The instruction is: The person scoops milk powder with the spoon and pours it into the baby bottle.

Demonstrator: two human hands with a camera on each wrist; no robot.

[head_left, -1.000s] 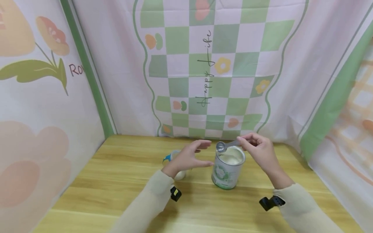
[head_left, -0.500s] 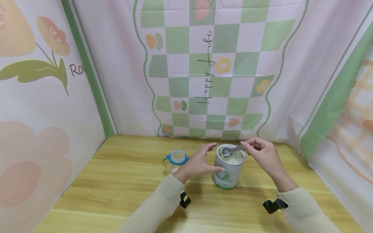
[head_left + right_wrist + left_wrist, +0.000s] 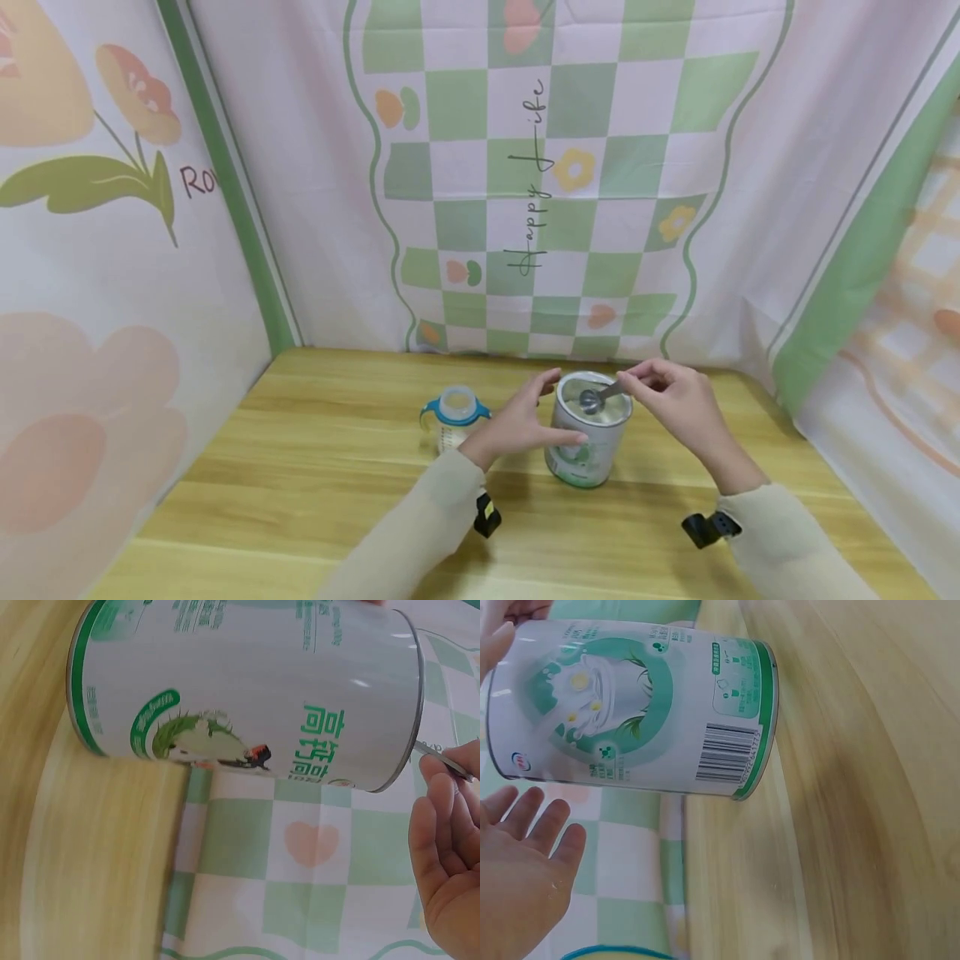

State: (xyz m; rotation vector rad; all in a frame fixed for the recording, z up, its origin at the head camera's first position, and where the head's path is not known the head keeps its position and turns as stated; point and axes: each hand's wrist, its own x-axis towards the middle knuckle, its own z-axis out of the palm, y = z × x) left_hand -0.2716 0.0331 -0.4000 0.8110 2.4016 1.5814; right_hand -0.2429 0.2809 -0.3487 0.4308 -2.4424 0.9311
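Note:
A white-and-green milk powder can stands upright on the wooden table, its top uncovered and pale powder showing inside. My right hand pinches the handle of a metal measuring spoon, whose bowl is down within the can's mouth. Only the handle end of the spoon shows in the right wrist view. At the can's left side, my left hand has its thumb along the front, fingers extended. In the left wrist view, a gap lies between those fingers and the can.
A baby bottle with a blue handled collar stands left of the can, partly behind the left forearm. A patterned cloth hangs along the table's back edge, with more cloth at both sides.
The spoon has gone from above the can's rim down into its mouth. My left hand has moved right, from near the bottle to the can's side, uncovering more of the bottle.

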